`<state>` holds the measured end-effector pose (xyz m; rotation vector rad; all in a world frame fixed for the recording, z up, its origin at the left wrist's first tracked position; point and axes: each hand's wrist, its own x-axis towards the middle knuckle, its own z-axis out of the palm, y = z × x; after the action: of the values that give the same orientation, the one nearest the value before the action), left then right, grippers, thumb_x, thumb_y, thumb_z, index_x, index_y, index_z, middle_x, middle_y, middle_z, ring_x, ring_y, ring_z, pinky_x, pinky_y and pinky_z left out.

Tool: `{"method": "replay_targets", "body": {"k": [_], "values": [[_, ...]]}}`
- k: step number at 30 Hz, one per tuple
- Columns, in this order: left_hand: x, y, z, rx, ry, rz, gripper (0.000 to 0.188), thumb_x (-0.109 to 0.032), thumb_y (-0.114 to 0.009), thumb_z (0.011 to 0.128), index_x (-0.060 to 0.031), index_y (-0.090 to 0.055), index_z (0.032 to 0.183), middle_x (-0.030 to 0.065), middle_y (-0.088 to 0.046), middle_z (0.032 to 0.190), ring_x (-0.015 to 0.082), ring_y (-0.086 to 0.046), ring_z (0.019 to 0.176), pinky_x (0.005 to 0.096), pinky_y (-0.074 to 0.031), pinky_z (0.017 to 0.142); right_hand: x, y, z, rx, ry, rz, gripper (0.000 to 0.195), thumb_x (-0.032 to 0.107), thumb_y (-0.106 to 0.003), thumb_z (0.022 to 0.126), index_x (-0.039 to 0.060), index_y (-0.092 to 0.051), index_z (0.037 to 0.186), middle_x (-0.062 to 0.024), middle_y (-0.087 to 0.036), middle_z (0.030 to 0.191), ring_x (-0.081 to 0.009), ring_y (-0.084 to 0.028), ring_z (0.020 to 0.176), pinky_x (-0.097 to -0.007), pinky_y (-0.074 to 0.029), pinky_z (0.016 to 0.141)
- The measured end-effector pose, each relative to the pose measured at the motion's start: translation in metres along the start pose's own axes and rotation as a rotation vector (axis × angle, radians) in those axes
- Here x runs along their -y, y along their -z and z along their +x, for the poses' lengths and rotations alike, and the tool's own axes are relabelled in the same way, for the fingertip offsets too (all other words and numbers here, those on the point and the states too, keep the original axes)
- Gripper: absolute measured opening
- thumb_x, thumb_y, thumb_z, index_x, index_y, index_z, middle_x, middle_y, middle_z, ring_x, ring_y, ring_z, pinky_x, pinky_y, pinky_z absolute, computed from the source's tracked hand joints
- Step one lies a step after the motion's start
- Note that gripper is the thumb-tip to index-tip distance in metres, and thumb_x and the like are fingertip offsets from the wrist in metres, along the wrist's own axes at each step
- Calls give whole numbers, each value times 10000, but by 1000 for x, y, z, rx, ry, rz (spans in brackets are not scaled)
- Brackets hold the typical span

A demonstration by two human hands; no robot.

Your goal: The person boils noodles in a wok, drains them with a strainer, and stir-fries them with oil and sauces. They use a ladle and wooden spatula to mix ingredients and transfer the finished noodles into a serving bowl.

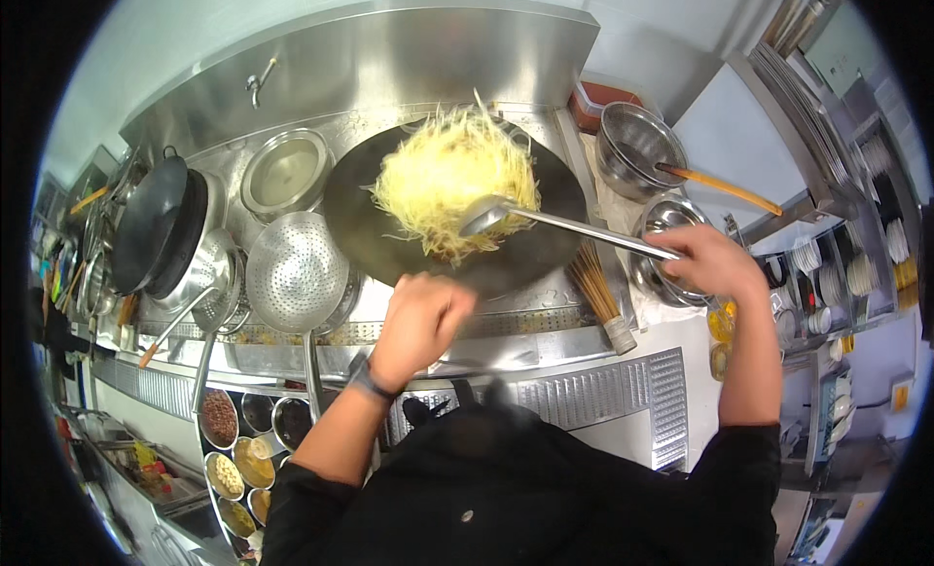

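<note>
A large dark wok (350, 208) sits on the steel range before me, with a high heap of pale yellow shreds (452, 164), like cut potato, in its middle. My right hand (715, 263) grips the end of a long-handled steel ladle (584, 232). The ladle's bowl lies against the near right side of the heap. Curled into a fist, my left hand (423, 321) is at the wok's near rim; the part under its fingers is hidden. The fingers and the shreds look slightly blurred. A dark band circles my left wrist.
Left of the wok are a perforated skimmer (295, 274), a steel pot (325, 146) and another dark wok (149, 223). A bamboo brush (598, 292), steel bowls (664, 215) and a mesh strainer (635, 132) stand right. Ingredient containers (219, 420) sit at lower left.
</note>
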<state>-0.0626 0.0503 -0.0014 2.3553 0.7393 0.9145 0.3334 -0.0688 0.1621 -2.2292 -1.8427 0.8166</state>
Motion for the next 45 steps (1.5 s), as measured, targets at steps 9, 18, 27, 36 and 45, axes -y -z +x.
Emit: {"method": "replay_targets", "body": {"k": [9, 18, 27, 36, 45], "values": [[-39, 16, -52, 52, -35, -71, 62, -89, -732, 842, -94, -747, 902, 83, -699, 813, 313, -637, 825, 453, -458, 838, 1, -32, 8, -150, 26, -17, 468, 132, -723, 871, 105, -669, 1336, -191, -713, 1214, -337, -677, 1129, -391, -510, 1010], [9, -52, 14, 165, 149, 55, 89, -143, -648, 907, -102, -713, 863, 63, -722, 865, 340, -618, 801, 468, -442, 786, 10, -59, 58, -146, 79, -71, 440, 144, -722, 880, 79, -669, 1312, -198, -714, 1183, -355, -673, 1108, -419, -510, 983], [7, -39, 13, -47, 41, -38, 90, -150, -646, 905, -109, -715, 865, 94, -712, 824, 343, -631, 820, 451, -444, 808, 6, -4, 19, 29, -19, -61, 444, 121, -749, 857, 89, -690, 1296, -183, -725, 1089, -308, -693, 986, -401, -539, 889], [-30, 10, -60, 88, -24, -9, 22, -100, -715, 858, -113, -711, 875, 56, -703, 833, 296, -599, 767, 411, -413, 754, 18, -4, -6, -79, -43, 31, 442, 150, -722, 881, 87, -670, 1316, -206, -704, 1208, -342, -670, 1117, -420, -506, 1000], [0, -34, -17, 75, 137, -29, 50, -132, -693, 893, -108, -714, 854, 69, -715, 839, 314, -625, 772, 424, -450, 772, 16, -56, 60, -175, 85, -91, 451, 166, -735, 873, 111, -675, 1316, -211, -684, 1251, -342, -637, 1186, -420, -499, 1016]]}}
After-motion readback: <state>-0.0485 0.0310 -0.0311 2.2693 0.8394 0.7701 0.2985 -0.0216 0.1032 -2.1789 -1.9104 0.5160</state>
